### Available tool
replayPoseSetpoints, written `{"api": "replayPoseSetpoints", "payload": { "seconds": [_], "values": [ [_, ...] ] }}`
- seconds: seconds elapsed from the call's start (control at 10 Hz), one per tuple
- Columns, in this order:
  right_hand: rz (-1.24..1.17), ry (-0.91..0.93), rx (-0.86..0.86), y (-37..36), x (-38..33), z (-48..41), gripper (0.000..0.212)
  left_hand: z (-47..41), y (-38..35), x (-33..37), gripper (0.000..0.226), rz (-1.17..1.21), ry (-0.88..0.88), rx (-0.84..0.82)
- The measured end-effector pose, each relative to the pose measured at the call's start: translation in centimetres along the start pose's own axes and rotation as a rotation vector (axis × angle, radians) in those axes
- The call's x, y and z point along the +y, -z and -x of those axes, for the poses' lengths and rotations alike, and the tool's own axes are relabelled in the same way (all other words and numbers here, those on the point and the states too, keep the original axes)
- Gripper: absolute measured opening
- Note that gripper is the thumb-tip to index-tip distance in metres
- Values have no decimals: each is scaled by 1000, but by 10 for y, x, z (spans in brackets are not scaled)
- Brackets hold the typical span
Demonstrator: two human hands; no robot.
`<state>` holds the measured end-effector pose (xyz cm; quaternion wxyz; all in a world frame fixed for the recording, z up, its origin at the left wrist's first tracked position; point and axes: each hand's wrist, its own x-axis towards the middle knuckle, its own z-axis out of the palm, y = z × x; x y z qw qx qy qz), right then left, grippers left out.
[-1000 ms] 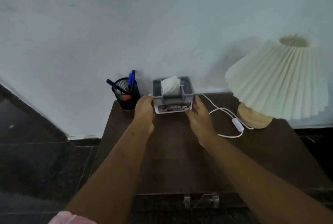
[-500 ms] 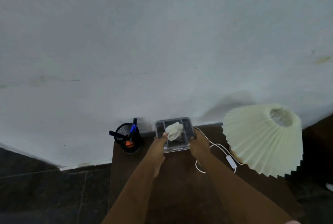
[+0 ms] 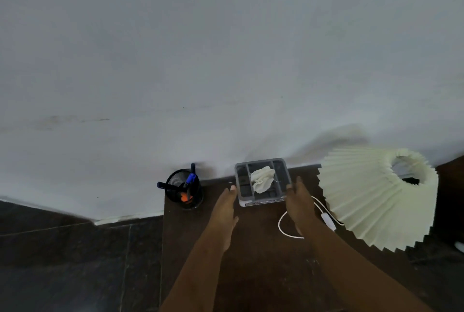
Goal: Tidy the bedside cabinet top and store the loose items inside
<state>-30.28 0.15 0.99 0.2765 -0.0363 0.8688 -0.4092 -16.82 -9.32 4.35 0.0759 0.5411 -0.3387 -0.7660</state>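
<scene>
A grey tissue box (image 3: 241,181) with a white tissue (image 3: 262,180) poking out stands at the back of the dark wooden cabinet top (image 3: 263,266), against the wall. My left hand (image 3: 224,208) lies flat at the box's left front corner, one fingertip at its edge. On the box's right side my right hand (image 3: 300,203) is also flat, with the thumb by its edge. Neither hand wraps around the box. To the left, a black mesh pen holder (image 3: 184,192) with blue pens stands on the cabinet's back left corner.
A cream pleated lamp shade (image 3: 371,196) fills the right side of the cabinet. Its white cord (image 3: 282,226) with an inline switch (image 3: 327,221) loops just right of my right hand. White wall behind, dark tiled floor (image 3: 75,261) to the left.
The view has tilted up and closer to the wall. My hands, which held the tissue box by its front corners, have slid back so only the fingertips are at its sides.
</scene>
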Motion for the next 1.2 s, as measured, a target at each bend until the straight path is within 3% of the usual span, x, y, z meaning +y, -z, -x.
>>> {"api": "replayPoseSetpoints", "payload": {
  "seconds": [0.1, 0.2, 0.3, 0.4, 0.5, 0.6, 0.7, 0.9, 1.2],
  "values": [
    [-281, -151, 234, -22, 4, 33, 51, 4, 27, -4, 36, 153, -79, 253],
    [-669, -344, 285, -62, 4, 76, 42, 12, 60, -11, 26, 196, -160, 603],
    [-777, -371, 71, -107, -10, 107, 35, 9, 90, -7, 29, 247, -156, 643],
    [-578, -167, -290, -137, -38, 107, 54, -6, 109, 11, 41, 285, -105, 475],
    [-254, -13, -476, -141, -61, 84, 71, -17, 110, 30, 42, 317, -145, 327],
    [-155, 49, -593, -141, -69, 73, 66, -23, 102, 37, 50, 300, -160, 241],
    [-148, 95, -609, -139, -61, 73, 65, -23, 91, 29, 51, 200, -170, 227],
    [-143, 66, -475, -130, -50, 61, 74, -18, 70, 19, 55, 202, -133, 144],
    [36, 158, -566, -109, -49, 72, 78, 1, 79, 20, 62, 129, -88, 154]
  ]
}}
